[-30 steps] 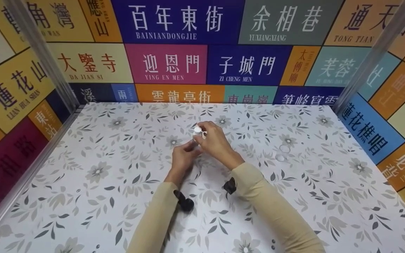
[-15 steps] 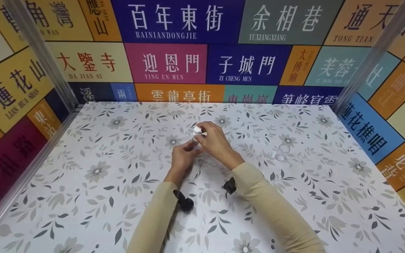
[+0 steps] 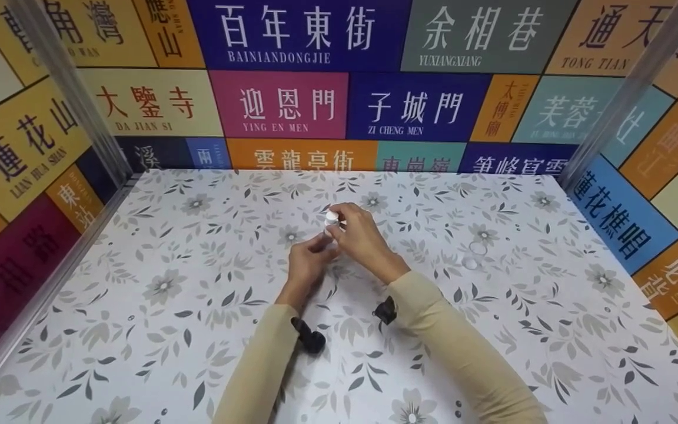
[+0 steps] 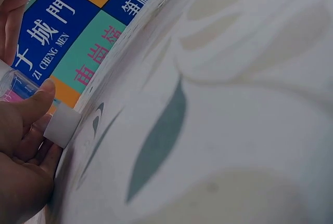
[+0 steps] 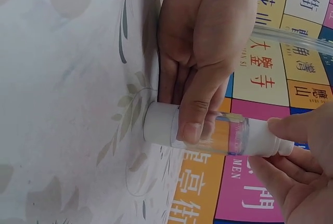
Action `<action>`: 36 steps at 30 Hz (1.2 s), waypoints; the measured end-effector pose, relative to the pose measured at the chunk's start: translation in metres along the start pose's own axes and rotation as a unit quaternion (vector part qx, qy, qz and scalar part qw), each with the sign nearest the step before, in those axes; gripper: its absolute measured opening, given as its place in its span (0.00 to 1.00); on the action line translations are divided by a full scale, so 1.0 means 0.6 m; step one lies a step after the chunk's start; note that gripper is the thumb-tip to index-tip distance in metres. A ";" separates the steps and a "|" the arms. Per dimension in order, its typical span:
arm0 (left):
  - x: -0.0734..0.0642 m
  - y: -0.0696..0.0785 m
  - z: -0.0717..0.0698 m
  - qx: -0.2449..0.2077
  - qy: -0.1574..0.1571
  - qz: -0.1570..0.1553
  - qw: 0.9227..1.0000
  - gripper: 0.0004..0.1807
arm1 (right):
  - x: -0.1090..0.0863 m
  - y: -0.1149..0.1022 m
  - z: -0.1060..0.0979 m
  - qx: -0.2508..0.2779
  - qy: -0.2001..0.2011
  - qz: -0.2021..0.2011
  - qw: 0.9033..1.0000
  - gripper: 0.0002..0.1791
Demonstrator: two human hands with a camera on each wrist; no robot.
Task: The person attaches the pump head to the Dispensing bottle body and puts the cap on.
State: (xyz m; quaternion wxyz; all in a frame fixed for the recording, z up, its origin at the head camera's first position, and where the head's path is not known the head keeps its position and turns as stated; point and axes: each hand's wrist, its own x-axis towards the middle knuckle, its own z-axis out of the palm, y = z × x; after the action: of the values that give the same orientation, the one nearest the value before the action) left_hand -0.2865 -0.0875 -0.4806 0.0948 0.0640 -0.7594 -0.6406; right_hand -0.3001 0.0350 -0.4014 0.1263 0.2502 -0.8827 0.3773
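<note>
Bottle: a small cylindrical bottle of clear plastic [image 5: 231, 133] with a white base [image 5: 158, 124] and a white stepped top [image 5: 260, 136], upright just above the centre of the head view, its base down at the surface.
Left hand: the left hand [image 3: 306, 264] grips the bottle low on its clear body, thumb laid across the near side in the right wrist view.
Right hand: the right hand [image 3: 364, 237] pinches the white top between thumb and fingers, above the left hand.
Clear piece: a colourless transparent piece with round outlines [image 3: 473, 257] lies right of centre, well apart from both hands.
Surface: white, printed with grey flowers and leaves [image 3: 198, 365].
Sleeves: beige [image 3: 462, 347], entering from the bottom edge, a small black device [image 3: 309, 338] at each wrist.
Backdrop: coloured panels with Chinese characters [image 3: 280, 106] across the top and both sides.
</note>
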 end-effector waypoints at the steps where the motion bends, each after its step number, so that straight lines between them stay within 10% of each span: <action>1: 0.000 0.000 0.000 -0.001 0.001 0.000 1.000 0.23 | 0.000 0.000 -0.001 -0.001 -0.002 0.002 1.000 0.18; 36: 0.002 0.002 0.002 -0.001 0.006 -0.017 1.000 0.24 | -0.001 0.004 -0.004 0.022 -0.017 0.005 1.000 0.18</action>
State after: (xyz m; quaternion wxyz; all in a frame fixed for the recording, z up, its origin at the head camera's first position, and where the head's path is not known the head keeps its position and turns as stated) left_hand -0.2878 -0.0867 -0.4796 0.0886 0.0802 -0.7567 -0.6427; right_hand -0.3006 0.0383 -0.4013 0.1038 0.2553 -0.8775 0.3925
